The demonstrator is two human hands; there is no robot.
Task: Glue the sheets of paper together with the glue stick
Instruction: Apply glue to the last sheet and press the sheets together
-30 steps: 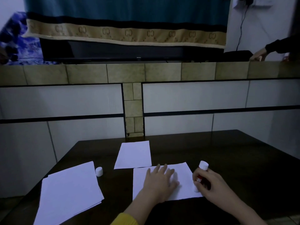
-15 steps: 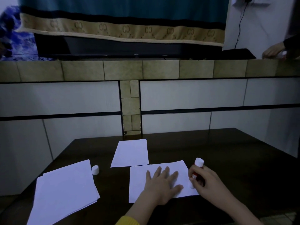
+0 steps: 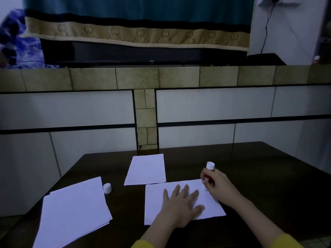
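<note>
A white sheet of paper (image 3: 155,199) lies on the dark table (image 3: 259,176) in front of me. My left hand (image 3: 180,204) presses flat on it with fingers spread. My right hand (image 3: 217,187) grips a red glue stick (image 3: 208,173) with a white end pointing up; its lower end sits at the sheet's far right corner. A second single sheet (image 3: 146,170) lies just beyond. The glue stick's white cap (image 3: 107,188) stands loose to the left.
A stack of white sheets (image 3: 73,213) lies at the table's left front. A tiled wall ledge (image 3: 161,77) rises behind the table, with a television and a draped cloth on top.
My right hand has moved the glue stick up along the sheet's right edge to the far corner. The left hand stays pressed on the paper. A person's hand at the far right has gone.
</note>
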